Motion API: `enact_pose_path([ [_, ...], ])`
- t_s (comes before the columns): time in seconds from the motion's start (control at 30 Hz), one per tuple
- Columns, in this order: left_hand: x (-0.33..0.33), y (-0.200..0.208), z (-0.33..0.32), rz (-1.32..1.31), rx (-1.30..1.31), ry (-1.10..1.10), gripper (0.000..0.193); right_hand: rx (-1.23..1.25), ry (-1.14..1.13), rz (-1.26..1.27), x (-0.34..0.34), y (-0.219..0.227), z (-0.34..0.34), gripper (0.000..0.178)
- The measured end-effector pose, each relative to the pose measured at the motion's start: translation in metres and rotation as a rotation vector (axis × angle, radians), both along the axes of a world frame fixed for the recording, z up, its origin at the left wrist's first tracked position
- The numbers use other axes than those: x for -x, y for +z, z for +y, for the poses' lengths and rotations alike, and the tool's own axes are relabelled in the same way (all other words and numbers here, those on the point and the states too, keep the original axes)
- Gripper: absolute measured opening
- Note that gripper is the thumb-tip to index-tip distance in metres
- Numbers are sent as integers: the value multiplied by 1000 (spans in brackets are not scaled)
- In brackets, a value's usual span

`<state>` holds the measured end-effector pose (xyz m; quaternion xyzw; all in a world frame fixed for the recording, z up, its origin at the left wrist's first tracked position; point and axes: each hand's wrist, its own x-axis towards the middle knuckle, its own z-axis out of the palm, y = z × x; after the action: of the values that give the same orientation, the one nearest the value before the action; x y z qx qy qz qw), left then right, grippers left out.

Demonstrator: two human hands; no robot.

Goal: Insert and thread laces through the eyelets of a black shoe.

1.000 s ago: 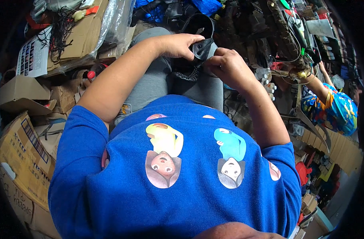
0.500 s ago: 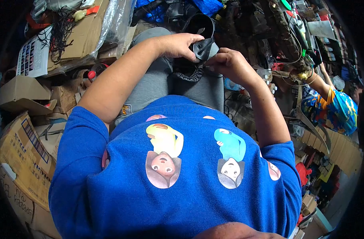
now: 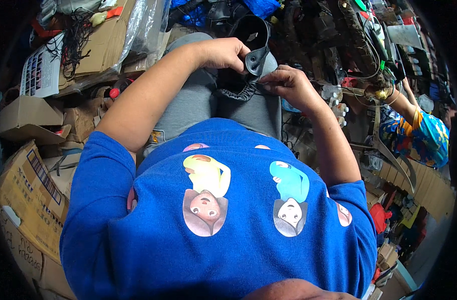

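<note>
A black piece that looks like a shoe upper (image 3: pixel 258 59), with metal eyelets and a gathered, padded edge (image 3: pixel 238 95), rests over my grey-trousered lap (image 3: pixel 188 100). My left hand (image 3: pixel 227 53) is closed on its left side, thumb and fingers pinching the material beside the eyelets. At its right edge, my right hand (image 3: pixel 290 86) has thumb and fingertips pressed together. Whatever lies between those fingertips is too small to make out. A rounded black part with a pale label inside stands up at the far end.
Cardboard (image 3: pixel 101 50) and clear plastic sheeting lie at the far left, above an open carton (image 3: pixel 31 120). Small bottles (image 3: pixel 338 107) stand to my right. Another person's arm and bright patterned sleeve (image 3: pixel 421 137) show farther right, near a curved blade-like piece (image 3: pixel 388 157).
My left fingers have drawn back a little to the left on the eyelet part. My right hand has shifted slightly, its fingers less curled, and the eyelet flap has turned a bit.
</note>
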<state>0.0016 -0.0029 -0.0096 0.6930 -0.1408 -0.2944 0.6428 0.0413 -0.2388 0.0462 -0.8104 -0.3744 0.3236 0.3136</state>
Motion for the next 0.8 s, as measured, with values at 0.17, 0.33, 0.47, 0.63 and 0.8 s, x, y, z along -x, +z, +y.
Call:
enact_pose_path([
  [0.17, 1, 1, -1, 10, -14, 1, 22, -7, 12, -12, -1, 1, -1, 22],
  [0.33, 1, -7, -4, -69, -36, 60, 22, 16, 0, 9, 0, 5, 2, 21],
  [0.47, 1, -4, -2, -48, -31, 47, 22, 3, 5, -2, 1, 8, 2, 20],
  [0.63, 1, -1, -2, 24, -34, 77, 19, -4, 22, -13, -4, 1, 1, 22],
  [0.8, 1, 2, 0, 7, -89, 55, 13, -3, 81, -102, -8, 5, 8, 23],
])
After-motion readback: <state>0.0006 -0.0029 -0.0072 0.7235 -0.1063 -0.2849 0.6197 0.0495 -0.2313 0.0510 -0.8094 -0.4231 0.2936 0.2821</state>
